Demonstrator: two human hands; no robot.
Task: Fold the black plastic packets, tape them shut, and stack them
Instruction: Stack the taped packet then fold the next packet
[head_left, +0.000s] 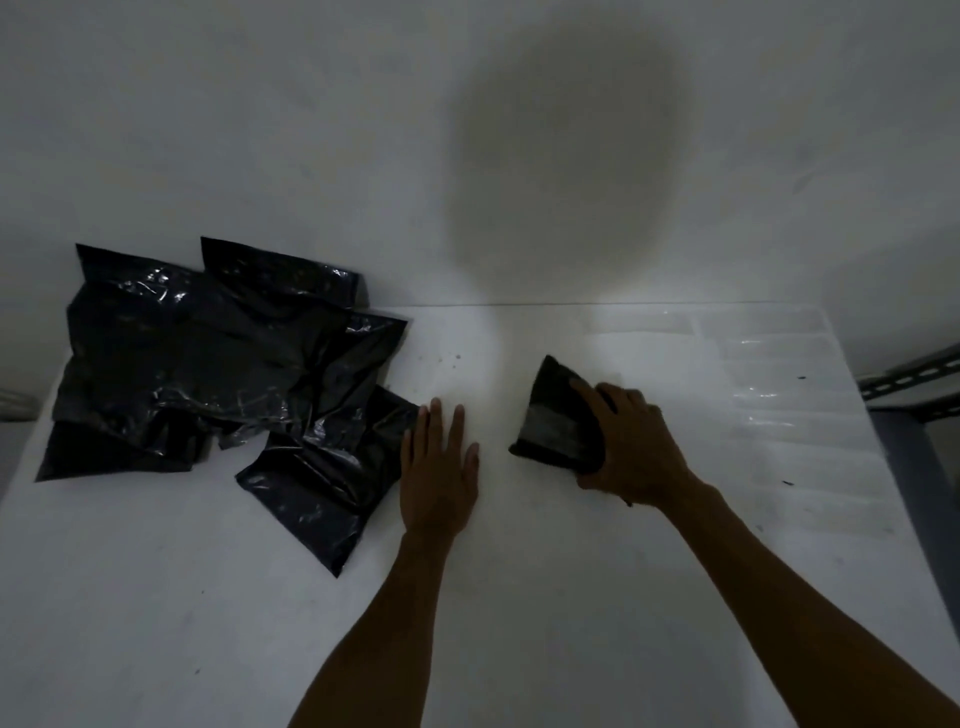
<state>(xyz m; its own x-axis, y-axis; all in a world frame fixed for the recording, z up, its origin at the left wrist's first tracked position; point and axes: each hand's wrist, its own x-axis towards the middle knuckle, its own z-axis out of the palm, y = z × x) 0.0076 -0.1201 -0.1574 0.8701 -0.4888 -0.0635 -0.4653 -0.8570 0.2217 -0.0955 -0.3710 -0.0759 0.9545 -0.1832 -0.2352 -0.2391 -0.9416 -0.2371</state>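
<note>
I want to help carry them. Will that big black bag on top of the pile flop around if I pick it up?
Probably floppy: the top packet is creased and sags over the packets beneath. Likely slippery, since its plastic shines. Maybe light, lying so flat, though its contents are hidden.

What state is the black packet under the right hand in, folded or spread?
Folded. The packet is a compact wedge, smaller than the loose packets at left; the right hand grips it.

Single head view, looking forward and down, close over table (519, 597)
</note>
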